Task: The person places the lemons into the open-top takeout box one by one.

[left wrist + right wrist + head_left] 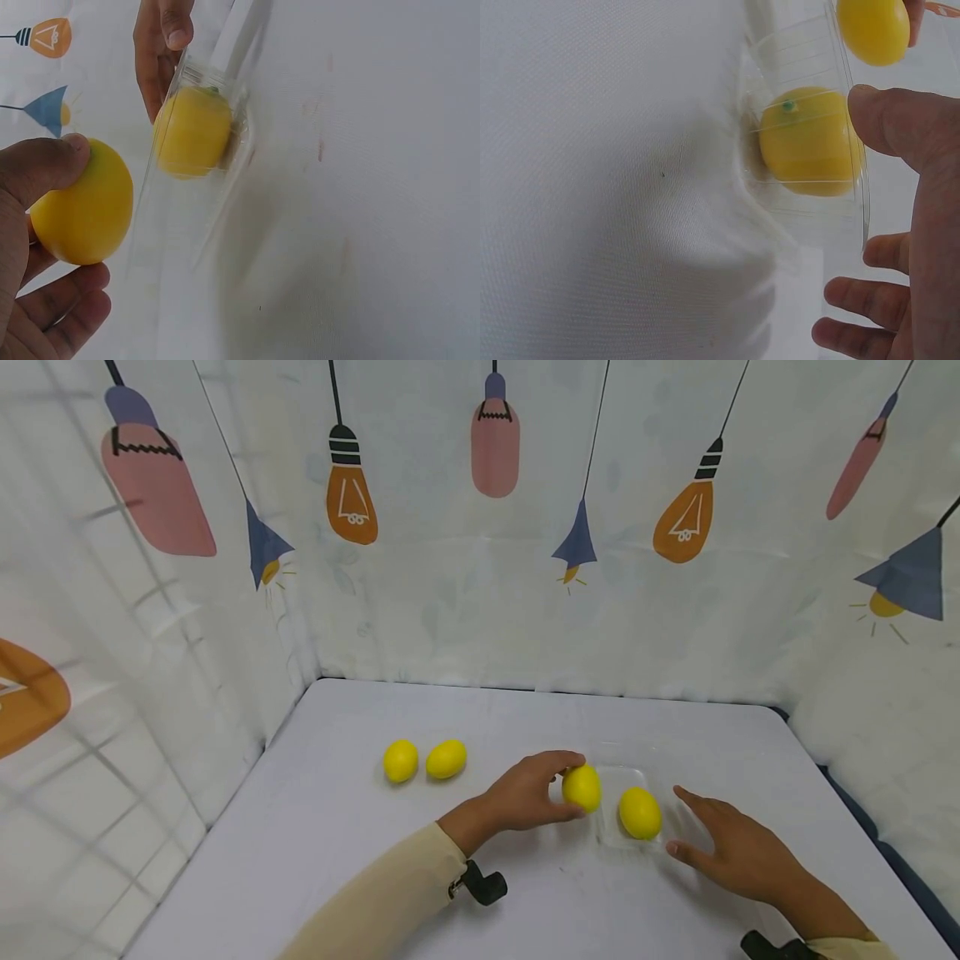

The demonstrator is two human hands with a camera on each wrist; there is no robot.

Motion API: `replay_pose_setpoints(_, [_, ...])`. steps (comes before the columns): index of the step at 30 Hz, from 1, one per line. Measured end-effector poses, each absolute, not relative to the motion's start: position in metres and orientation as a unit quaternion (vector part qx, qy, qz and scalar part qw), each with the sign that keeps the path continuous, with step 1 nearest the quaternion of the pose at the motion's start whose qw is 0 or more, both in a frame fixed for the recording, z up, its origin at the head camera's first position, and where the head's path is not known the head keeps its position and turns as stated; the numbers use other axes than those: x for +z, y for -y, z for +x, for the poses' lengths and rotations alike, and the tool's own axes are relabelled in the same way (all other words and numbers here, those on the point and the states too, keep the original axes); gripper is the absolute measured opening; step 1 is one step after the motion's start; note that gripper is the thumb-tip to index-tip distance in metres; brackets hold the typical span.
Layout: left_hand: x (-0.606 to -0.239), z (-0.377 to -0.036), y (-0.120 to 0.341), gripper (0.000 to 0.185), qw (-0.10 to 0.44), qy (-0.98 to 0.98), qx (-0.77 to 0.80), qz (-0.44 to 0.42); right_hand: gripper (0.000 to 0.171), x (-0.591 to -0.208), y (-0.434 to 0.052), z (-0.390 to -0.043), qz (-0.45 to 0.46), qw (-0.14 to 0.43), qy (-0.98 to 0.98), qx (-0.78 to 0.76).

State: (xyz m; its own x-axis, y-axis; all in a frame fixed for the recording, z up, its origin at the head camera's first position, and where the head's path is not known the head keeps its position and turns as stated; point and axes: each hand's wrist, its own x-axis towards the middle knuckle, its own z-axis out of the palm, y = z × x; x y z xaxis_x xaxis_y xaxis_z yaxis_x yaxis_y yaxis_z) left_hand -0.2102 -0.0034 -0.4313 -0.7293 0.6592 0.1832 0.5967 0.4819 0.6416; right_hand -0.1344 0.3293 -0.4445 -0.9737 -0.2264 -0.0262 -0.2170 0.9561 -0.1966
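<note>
Now the left hand (528, 793) reaches forward, fingers curled round a yellow plastic lemon (581, 787) at the clear plastic tray (609, 839)'s left rim; the right hand (738, 852), fingers spread, touches the tray's right side.

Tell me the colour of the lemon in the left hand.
Plain bright yellow lemon, clearest in the left wrist view.

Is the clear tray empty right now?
No, one lemon already lies in the clear tray, while the left hand holds a second lemon at its edge.
</note>
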Motion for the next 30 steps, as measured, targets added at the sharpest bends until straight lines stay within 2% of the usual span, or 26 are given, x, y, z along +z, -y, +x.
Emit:
replay_pose_setpoints(14, [-0.429, -0.207, -0.015, 0.068, 0.044, -0.863, 0.343, 0.369, 0.098, -0.444, -0.329, -0.135, -0.114, 0.029, -0.988, -0.095])
replay_pose_setpoints(30, [-0.436, -0.208, -0.038, 0.059, 0.015, -0.866, 0.312, 0.39, 0.092, -0.443, -0.33, -0.133, -0.123, 0.019, -0.986, -0.108])
